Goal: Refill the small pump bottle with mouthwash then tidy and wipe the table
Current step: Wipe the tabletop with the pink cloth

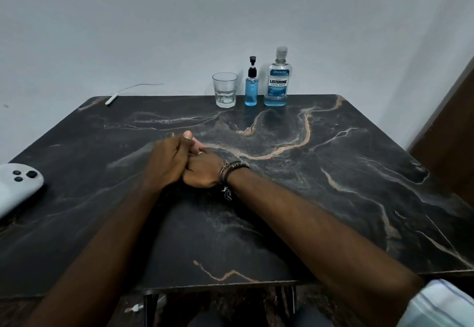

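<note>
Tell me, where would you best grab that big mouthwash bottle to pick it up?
Probably around the mouthwash bottle at its labelled body, coming from its right with the right hand. It stands upright at the table's far edge, the pump bottle close on its left, its right side free.

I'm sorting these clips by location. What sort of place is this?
Probably a room in a home: a dark marble-look table set against a plain wall, with a mouthwash bottle, a small pump bottle and a drinking glass.

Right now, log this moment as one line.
hands clasped on table | pump bottle, mouthwash, glass untouched
</note>
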`<state>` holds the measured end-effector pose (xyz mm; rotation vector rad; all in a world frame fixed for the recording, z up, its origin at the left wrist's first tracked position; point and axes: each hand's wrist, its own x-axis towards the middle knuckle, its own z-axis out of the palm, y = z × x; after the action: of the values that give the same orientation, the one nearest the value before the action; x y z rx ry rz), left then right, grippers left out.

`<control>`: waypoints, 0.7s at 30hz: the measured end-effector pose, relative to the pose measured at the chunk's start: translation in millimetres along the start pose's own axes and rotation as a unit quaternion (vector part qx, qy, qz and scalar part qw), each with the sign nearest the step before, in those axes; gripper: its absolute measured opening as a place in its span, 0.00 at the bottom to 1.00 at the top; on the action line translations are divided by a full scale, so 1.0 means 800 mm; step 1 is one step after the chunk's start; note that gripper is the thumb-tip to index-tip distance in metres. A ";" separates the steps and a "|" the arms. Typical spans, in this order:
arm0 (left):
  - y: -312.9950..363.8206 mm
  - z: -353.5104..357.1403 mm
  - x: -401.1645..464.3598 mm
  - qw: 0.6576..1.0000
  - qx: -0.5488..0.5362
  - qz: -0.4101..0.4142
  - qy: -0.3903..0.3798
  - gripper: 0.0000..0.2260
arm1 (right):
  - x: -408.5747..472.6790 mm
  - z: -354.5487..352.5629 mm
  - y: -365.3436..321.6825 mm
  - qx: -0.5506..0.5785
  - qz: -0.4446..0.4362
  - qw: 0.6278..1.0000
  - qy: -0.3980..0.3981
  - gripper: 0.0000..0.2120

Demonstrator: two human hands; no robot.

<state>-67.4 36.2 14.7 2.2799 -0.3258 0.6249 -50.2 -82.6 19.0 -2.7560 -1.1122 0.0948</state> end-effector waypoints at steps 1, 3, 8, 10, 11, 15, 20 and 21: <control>-0.001 0.000 0.000 1.000 0.009 0.005 0.002 0.22 | 0.006 0.002 0.003 -0.006 0.005 1.000 -0.005 0.27; -0.005 -0.003 0.000 1.000 0.012 0.009 0.005 0.21 | 0.021 0.005 0.008 -0.013 0.030 0.999 -0.016 0.29; -0.013 -0.003 0.001 0.999 0.029 0.024 0.000 0.17 | 0.068 0.000 0.042 -0.018 0.097 0.995 -0.009 0.29; -0.016 -0.001 0.004 0.999 0.049 0.023 -0.010 0.17 | 0.084 -0.005 0.061 -0.022 0.129 0.991 -0.007 0.30; -0.018 0.000 0.006 0.998 0.058 0.024 -0.014 0.17 | 0.091 -0.008 0.071 -0.022 0.145 0.989 -0.008 0.30; -0.026 0.000 0.011 0.996 0.082 0.023 -0.030 0.17 | 0.101 -0.018 0.113 -0.006 0.209 0.978 -0.005 0.31; -0.030 0.000 0.011 0.994 0.093 0.036 -0.038 0.10 | 0.074 -0.028 0.172 -0.004 0.265 0.964 0.006 0.32; -0.030 0.000 0.010 0.994 0.094 0.041 -0.038 0.08 | 0.065 -0.030 0.183 -0.006 0.276 0.961 0.005 0.32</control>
<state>-50.9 52.4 4.8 2.4855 -0.4145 0.6357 90.5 -153.3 16.7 -2.9857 -0.3097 0.1400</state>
